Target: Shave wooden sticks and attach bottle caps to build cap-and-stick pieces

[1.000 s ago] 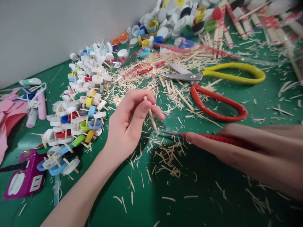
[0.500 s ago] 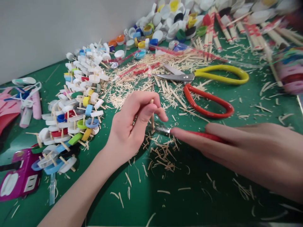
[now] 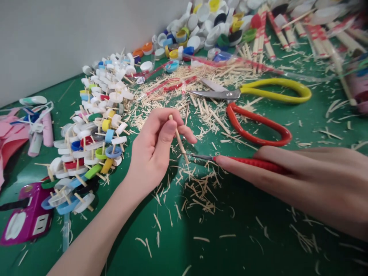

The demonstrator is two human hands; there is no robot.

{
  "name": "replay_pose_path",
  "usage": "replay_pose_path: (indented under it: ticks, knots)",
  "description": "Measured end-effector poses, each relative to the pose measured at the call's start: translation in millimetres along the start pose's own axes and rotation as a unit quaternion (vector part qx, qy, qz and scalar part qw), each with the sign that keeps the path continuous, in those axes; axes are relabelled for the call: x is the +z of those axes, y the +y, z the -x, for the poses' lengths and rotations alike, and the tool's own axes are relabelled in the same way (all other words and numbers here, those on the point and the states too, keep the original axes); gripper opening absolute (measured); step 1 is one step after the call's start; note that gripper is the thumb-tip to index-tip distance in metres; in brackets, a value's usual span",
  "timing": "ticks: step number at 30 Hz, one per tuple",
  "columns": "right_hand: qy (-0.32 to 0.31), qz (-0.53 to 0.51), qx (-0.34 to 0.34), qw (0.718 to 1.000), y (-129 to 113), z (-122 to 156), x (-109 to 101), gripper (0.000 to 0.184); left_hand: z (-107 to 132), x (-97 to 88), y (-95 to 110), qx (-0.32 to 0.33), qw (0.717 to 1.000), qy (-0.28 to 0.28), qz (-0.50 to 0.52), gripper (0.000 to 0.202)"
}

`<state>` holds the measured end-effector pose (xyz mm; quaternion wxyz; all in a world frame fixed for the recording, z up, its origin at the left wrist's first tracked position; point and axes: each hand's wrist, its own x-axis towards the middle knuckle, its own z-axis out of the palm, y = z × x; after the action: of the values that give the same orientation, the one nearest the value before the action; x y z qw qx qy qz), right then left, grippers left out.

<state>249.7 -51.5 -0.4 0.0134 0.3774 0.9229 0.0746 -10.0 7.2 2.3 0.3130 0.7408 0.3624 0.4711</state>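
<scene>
My left hand [image 3: 156,147] is closed in a pinch on a short wooden stick [image 3: 179,140], held tilted with its lower tip just above the green table [image 3: 201,245]. My right hand [image 3: 301,180] grips a red-handled craft knife [image 3: 247,162], forefinger stretched along the handle. The thin blade touches the lower end of the stick. Pale wood shavings [image 3: 198,188] lie scattered under the blade.
Large scissors [image 3: 250,107] with one yellow and one red handle lie behind the hands. Several bottle-cap wheels on sticks [image 3: 92,134] are heaped at the left, loose caps [image 3: 207,27] and wrapped chopsticks [image 3: 276,30] at the back. A purple toy [image 3: 27,218] sits at the lower left.
The stick went from tilted to upright and back to tilted while the knife blade stayed at its lower end, sliding slightly. Both hands stayed in place.
</scene>
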Motion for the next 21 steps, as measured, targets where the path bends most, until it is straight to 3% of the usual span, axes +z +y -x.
replay_pose_path:
  ticks: [3,9,12,17,21]
  knots:
    - [0.008,-0.002,-0.046,0.999,1,-7,-9,0.061,0,1.6,-2,0.008,1.0,0.004,0.002,0.015]
    - [0.015,-0.052,-0.069,0.996,0,-13,-21,0.056,-1,3.3,-4,0.011,1.0,0.018,0.0,0.017]
    - [0.031,-0.066,-0.075,0.994,1,-10,-19,0.059,-1,4.3,-1,0.02,1.0,0.01,-0.004,0.014]
    - [0.117,-0.087,-0.064,0.987,-3,-8,-11,0.057,0,8.2,3,0.022,1.0,0.006,-0.001,0.015]
    - [0.104,-0.075,-0.076,0.989,-6,-12,-14,0.054,3,8.5,3,-0.01,0.999,0.03,0.027,0.013]
